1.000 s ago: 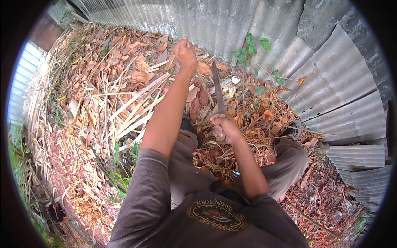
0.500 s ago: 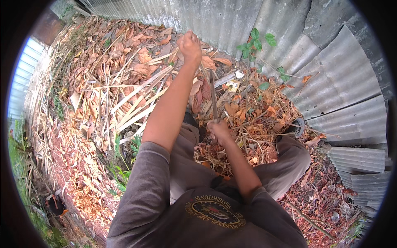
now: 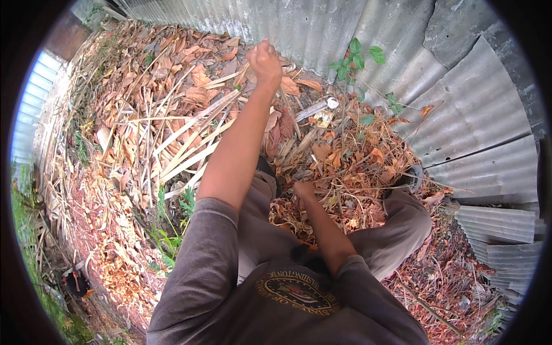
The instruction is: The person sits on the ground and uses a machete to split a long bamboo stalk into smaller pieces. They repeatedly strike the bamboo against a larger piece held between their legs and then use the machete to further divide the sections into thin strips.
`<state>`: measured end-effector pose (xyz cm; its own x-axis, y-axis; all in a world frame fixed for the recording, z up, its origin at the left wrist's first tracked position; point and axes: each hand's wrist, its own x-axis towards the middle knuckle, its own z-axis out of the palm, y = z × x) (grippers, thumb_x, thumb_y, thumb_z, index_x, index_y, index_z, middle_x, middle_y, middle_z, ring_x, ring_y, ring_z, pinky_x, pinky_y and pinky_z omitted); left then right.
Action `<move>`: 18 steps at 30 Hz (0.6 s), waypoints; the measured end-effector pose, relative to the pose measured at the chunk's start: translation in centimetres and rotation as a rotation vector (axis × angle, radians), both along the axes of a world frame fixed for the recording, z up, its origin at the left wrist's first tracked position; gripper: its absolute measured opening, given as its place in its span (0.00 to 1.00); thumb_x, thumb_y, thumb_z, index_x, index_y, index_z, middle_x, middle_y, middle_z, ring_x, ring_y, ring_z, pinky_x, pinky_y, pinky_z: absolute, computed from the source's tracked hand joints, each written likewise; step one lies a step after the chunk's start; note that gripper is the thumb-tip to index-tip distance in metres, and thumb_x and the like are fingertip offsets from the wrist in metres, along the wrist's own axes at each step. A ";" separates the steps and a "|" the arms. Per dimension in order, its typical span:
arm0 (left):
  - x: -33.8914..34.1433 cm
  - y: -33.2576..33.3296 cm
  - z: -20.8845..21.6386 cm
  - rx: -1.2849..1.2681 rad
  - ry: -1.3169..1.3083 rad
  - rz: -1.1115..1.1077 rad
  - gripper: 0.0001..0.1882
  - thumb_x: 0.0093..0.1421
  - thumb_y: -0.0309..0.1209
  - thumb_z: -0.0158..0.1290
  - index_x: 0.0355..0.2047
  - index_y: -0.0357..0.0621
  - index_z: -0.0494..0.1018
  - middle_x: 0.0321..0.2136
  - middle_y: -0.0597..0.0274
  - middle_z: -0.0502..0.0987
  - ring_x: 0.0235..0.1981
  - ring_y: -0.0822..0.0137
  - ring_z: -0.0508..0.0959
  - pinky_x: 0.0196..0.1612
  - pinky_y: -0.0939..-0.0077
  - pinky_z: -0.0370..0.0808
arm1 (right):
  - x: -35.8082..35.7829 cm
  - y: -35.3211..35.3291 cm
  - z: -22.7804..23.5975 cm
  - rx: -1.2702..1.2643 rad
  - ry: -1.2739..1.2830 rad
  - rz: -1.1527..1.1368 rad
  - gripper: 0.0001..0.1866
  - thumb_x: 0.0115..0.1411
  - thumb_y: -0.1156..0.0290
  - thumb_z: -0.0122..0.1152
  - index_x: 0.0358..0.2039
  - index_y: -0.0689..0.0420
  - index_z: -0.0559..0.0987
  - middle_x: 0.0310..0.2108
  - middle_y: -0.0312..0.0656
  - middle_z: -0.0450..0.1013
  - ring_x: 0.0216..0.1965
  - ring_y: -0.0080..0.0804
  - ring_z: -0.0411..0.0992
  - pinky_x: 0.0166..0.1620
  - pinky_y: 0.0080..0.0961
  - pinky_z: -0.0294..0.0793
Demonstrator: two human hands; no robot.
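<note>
My left arm reaches far forward, its hand closed in a fist low by the metal fence. Whatever that fist grips is hidden; pale dry stalks lie just left of it. Between my knees, my right hand is closed with its back toward me. Half a second ago it held a long, narrow, dark-bladed knife; the blade does not show clearly now. Dry leaves and twigs cover the ground around both hands.
A corrugated metal fence curves along the front and right. A small green-leaved plant grows against it. A grey ring-shaped object is by my right knee. A dark object lies at far left.
My right hand has turned and dropped slightly toward me, and the knife blade that pointed forward is out of sight. My left fist has hardly moved.
</note>
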<state>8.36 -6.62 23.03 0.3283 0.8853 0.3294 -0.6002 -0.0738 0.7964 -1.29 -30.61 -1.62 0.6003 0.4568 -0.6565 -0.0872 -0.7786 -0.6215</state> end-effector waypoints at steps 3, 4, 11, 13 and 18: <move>-1.7 0.2 0.5 -0.213 -0.157 -0.145 0.15 0.59 0.31 0.46 0.15 0.47 0.58 0.12 0.70 0.56 0.13 0.74 0.56 0.18 0.77 0.54 | -1.5 -5.8 -2.4 0.053 0.390 -0.183 0.18 0.56 0.78 0.51 0.48 0.67 0.66 0.25 0.46 0.71 0.21 0.36 0.68 0.27 0.37 0.69; -2.2 -0.9 0.4 -0.242 -0.102 -0.120 0.17 0.59 0.32 0.45 0.15 0.48 0.56 0.12 0.69 0.54 0.14 0.74 0.55 0.18 0.76 0.52 | -2.2 -7.2 1.0 0.125 0.412 -0.322 0.12 0.56 0.79 0.50 0.42 0.65 0.68 0.22 0.43 0.68 0.18 0.32 0.64 0.22 0.33 0.65; -2.9 0.1 1.9 -0.045 0.087 -0.388 0.19 0.59 0.39 0.41 0.13 0.51 0.53 0.11 0.68 0.51 0.13 0.70 0.52 0.21 0.74 0.52 | 4.7 -1.0 22.3 0.865 0.090 -0.425 0.03 0.55 0.79 0.55 0.32 0.61 0.74 0.17 0.32 0.66 0.14 0.17 0.61 0.17 0.20 0.59; -3.6 0.4 1.8 -0.037 0.090 -0.397 0.19 0.59 0.39 0.40 0.13 0.51 0.53 0.10 0.68 0.51 0.13 0.69 0.52 0.21 0.74 0.52 | 4.8 1.6 22.4 1.004 -0.235 -0.325 0.04 0.54 0.78 0.57 0.31 0.60 0.75 0.18 0.31 0.67 0.17 0.15 0.63 0.21 0.18 0.62; -2.5 0.5 1.9 -0.099 0.074 -0.332 0.19 0.59 0.39 0.40 0.12 0.52 0.52 0.10 0.69 0.50 0.13 0.70 0.51 0.21 0.74 0.52 | 0.1 4.5 6.4 0.643 -0.091 -0.322 0.02 0.53 0.80 0.54 0.29 0.61 0.73 0.14 0.33 0.64 0.11 0.21 0.60 0.14 0.24 0.57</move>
